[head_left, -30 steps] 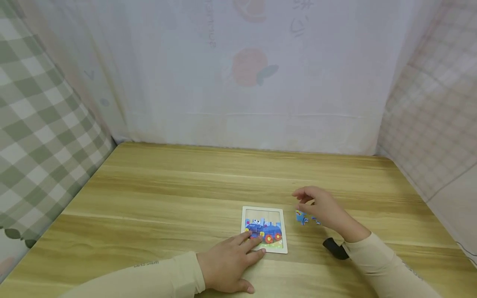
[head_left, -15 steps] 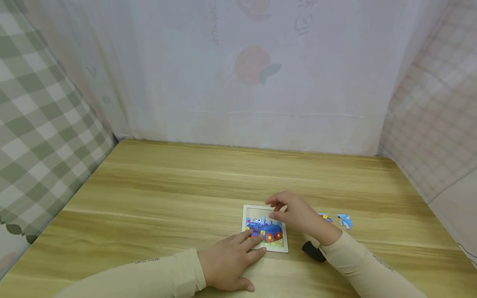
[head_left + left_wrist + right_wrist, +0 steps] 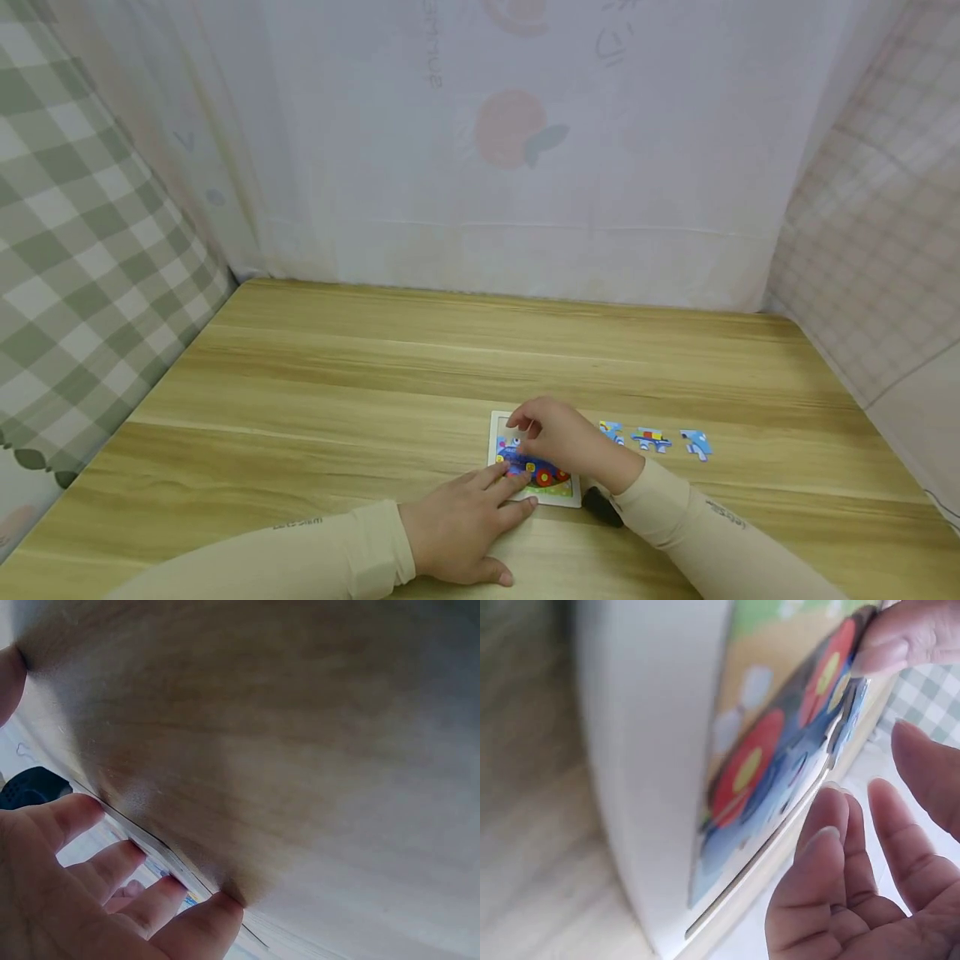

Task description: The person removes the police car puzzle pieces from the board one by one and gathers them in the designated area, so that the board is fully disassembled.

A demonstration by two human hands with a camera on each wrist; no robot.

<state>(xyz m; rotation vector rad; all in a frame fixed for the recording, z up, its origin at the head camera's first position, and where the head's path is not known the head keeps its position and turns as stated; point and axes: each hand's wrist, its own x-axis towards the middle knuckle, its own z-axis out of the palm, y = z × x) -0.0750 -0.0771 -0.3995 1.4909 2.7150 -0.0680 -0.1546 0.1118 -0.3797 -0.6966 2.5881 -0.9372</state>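
Note:
A small framed jigsaw puzzle (image 3: pixel 544 477) lies on the table, showing a blue train with red wheels; its upper part has bare backing. My left hand (image 3: pixel 463 527) lies spread, fingertips on the puzzle's lower left part and pale rim. Above the puzzle's upper part hovers my right hand (image 3: pixel 557 433), its fingers loosely bent. In the right wrist view, fingertips (image 3: pixel 829 801) of that hand come close to the edge of the laid pieces, and no piece shows between thumb and fingers. The right hand hides much of the puzzle from the head camera.
Three loose blue puzzle pieces lie right of the frame: one partly yellow (image 3: pixel 611 432), one with red and yellow (image 3: pixel 651 440), and one light blue (image 3: pixel 697 444). A black device (image 3: pixel 602 507) sits at the right wrist. White cloth (image 3: pixel 360 167) hangs behind the wooden table (image 3: pixel 337 358).
My right hand has moved left from beside the loose pieces to over the puzzle, uncovering those pieces. The left hand has stayed in place on the frame.

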